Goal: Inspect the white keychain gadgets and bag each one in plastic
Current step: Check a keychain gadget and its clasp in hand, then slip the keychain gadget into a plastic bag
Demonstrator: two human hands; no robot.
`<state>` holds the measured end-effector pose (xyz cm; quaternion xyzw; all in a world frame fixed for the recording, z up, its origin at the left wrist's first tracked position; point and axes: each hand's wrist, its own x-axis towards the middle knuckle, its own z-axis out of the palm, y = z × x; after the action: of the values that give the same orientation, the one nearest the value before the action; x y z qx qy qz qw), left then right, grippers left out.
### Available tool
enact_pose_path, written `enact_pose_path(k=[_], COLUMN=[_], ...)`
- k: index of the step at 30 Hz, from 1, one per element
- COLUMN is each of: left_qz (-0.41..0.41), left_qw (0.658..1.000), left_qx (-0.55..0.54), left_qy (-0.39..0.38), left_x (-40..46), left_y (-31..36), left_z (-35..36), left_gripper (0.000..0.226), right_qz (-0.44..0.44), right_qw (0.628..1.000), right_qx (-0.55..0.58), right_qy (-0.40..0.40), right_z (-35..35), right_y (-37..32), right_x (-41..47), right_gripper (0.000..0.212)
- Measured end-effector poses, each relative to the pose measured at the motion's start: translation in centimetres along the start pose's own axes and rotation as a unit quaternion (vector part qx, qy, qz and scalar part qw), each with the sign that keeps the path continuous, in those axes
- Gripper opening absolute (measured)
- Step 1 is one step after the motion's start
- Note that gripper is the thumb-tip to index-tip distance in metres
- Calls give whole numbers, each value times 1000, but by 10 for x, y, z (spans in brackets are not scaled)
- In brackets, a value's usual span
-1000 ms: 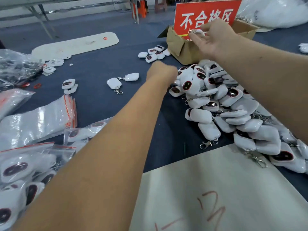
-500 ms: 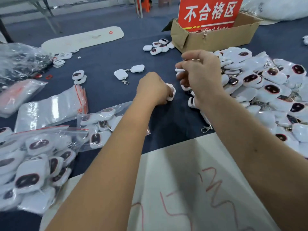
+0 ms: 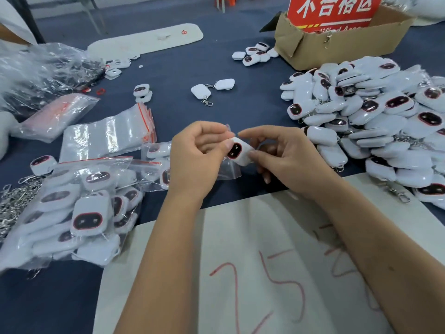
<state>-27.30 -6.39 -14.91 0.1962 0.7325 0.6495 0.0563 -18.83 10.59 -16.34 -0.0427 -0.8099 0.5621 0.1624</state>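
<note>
1. Both hands meet above the dark blue cloth-covered worktop point(image 3: 173, 68), just beyond the near sheet of pale card with red handwriting point(image 3: 252, 261).
2. The left hand point(image 3: 195, 160) has its fingers curled, thumb and fingertips pinching the top edge of a small clear plastic zip bag point(image 3: 228, 168) that hangs down between the two hands.
3. The right hand point(image 3: 286, 157) pinches a white rounded-square keychain gadget with a dark red-rimmed screen point(image 3: 238, 151), forefinger over its top and thumb at its lower edge.
4. That gadget sits tilted, screen facing up, right at the mouth of the bag and touching the left thumb; whether any of it is inside the plastic I cannot tell.
5. To the right, close by the right hand, lies a big loose heap of unbagged white gadgets with metal clips point(image 3: 375, 121).
6. To the left lies a heap of gadgets already in clear bags point(image 3: 79, 213), and beyond it a flat stack of empty red-striped zip bags point(image 3: 108, 138).
7. Farther back stands an open brown cardboard box point(image 3: 337, 44) holding a red sign with white characters point(image 3: 337, 10); a few gadgets lie just left of it.
8. Two single white gadgets joined by a clip point(image 3: 212, 89) lie alone mid-worktop.
</note>
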Motion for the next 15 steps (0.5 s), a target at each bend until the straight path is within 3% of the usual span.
enact_pose_path(k=[4,7,15], left_qz=[4,-23,-59], left_qw=[1000,999,991], left_qx=[-4,-34,-117], left_qy=[13,-18,-42], left_x=[0,-2,-6], left_y=[-3,-2,3], left_z=[-1,1,2], left_gripper=[13,14,19], right_qz=[8,26,23], right_qw=[996,990,991], right_qx=[84,137,134], right_qy=[13,22,-15], right_z=[1,-4,-3], right_y=[0,1,-2], right_x=[0,1,1], right_gripper=[23,24,23])
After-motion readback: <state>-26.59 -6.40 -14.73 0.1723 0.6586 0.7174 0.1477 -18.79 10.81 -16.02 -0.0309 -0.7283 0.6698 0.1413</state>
